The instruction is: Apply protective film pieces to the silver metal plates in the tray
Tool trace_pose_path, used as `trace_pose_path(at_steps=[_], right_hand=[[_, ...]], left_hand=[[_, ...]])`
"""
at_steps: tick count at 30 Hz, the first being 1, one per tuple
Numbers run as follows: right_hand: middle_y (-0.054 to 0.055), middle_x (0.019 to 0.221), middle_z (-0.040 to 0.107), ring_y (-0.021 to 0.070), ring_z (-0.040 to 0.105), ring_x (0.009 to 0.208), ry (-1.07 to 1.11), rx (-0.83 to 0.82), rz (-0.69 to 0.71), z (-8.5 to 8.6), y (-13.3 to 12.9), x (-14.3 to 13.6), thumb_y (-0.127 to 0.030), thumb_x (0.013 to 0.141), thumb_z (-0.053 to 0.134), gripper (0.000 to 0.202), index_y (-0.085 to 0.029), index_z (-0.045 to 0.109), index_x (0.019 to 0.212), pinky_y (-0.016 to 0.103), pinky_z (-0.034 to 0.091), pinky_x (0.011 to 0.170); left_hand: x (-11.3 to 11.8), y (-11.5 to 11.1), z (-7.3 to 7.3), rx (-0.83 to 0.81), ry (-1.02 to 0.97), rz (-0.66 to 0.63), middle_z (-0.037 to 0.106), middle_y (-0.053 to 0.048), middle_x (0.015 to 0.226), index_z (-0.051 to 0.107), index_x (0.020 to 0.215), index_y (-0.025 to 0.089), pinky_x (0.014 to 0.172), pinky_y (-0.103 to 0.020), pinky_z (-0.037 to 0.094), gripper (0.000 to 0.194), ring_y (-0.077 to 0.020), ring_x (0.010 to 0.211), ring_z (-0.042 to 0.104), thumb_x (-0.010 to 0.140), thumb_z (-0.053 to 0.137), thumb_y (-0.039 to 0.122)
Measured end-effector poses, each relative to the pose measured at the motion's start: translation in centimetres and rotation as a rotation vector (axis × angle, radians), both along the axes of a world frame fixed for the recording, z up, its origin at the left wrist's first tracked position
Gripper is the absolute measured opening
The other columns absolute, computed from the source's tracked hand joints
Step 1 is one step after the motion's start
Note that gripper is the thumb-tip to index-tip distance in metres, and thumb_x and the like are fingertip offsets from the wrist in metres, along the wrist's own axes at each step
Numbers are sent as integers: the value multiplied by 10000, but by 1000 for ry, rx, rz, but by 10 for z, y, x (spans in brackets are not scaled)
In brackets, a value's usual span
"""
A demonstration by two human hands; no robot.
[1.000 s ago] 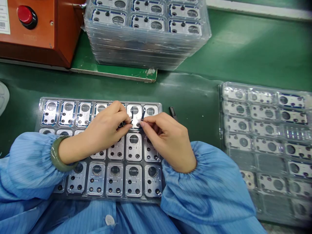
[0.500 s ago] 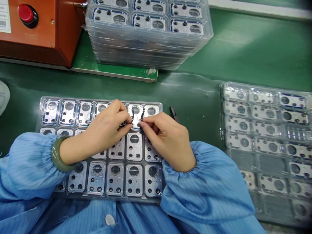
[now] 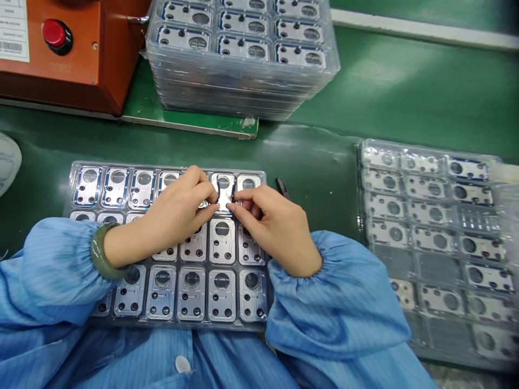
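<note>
Dark strips [image 3: 233, 186] at a plate [image 3: 225, 195] in a tray [image 3: 227, 326], lower ends pinched in the thumb-and-finger grip of left hand [image 3: 178, 208] and right hand [image 3: 275, 224], black stick [image 3: 283, 187] right of the grip, stack [image 3: 239, 84] beyond, second tray [image 3: 440, 268] farther right, tabletop [image 3: 312, 156] beneath.

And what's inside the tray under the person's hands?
The tray holds rows of metal plates marked with dark circles. The left hand, right hand and left sleeve cover parts of the rows; whatever lies directly beneath them can't be seen.

Metal plate [image 3: 168, 179] partly hidden behind left hand [image 3: 186, 202], orange box [image 3: 87, 40] cut off, its label [image 3: 13, 31] illegible
</note>
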State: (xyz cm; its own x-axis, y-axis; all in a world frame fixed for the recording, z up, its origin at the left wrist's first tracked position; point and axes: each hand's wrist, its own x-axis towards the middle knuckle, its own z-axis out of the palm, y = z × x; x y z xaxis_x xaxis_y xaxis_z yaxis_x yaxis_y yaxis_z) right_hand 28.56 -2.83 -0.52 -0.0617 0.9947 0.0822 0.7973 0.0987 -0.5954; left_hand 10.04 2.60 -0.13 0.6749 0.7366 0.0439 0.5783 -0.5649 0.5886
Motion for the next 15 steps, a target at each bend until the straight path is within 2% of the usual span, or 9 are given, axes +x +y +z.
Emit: trace_pose_path(at_steps=[6,10,15], right_hand=[[-3,753,622,115,550,603,221,3,-47,2,-4,0,-301,861,585,102,-201,604,874,254,429,610],[-21,720,608,105,545,579,370,-9,-98,3,-8,-1,-269,841,609,75,-202,581,860,237,447,576],[-31,710,593,101,545,587,496,54,-184,0,-10,-4,-238,839,616,47,-208,592,867,233,479,584]], left_hand=[[-4,-2,0,-48,-140,-6,493,-44,954,532,859,174,712,-284,485,50,-138,828,519,841,554,133],[-5,-3,2,-70,-212,6,500,-56,1001,534,897,184,707,-276,510,47,-135,853,527,861,538,154],[-5,-4,2,110,-241,0,515,-86,1046,553,974,179,790,-325,525,98,-173,983,531,881,526,167]])
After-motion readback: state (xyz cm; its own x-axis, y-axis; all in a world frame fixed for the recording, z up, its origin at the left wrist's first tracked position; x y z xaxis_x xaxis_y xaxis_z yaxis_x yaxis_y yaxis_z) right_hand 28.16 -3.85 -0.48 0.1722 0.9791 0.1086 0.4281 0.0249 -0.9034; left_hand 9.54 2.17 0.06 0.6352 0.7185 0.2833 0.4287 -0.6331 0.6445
